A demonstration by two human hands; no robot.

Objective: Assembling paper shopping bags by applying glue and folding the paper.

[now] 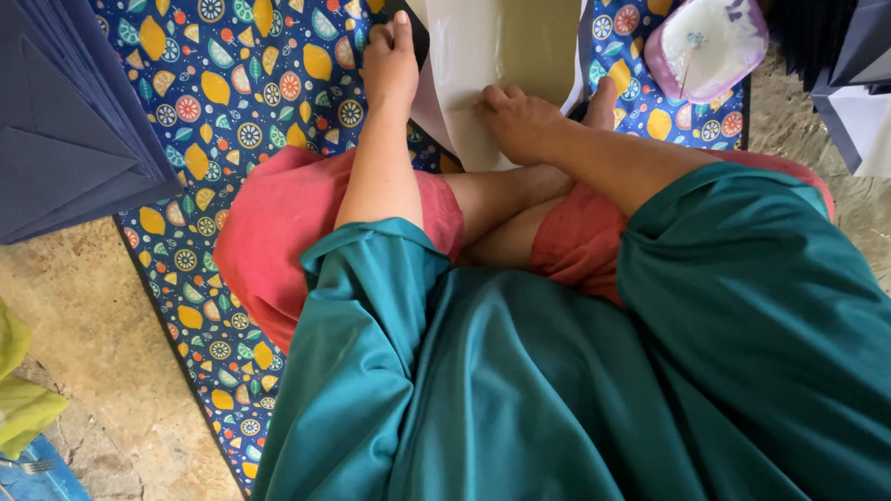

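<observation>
The pale sheet (492,56) is laid on the mat (232,111), its long axis running away from the body. Its left edge is pinned by the left hand (390,60), fingers flat; the right hand (520,121) is pressed knuckles-curled on its near end, nothing gripped.

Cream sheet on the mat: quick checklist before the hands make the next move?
1. Left hand flat on the cream sheet, at its left edge: ok.
2. Right hand pressing the sheet's lower part: ok.
3. Sheet lying flat on the patterned mat: cannot tell, its top runs out of view.
4. Pink tub of white paste standing off the sheet: ok.
5. Dark blue paper stack clear of the hands: ok.
</observation>
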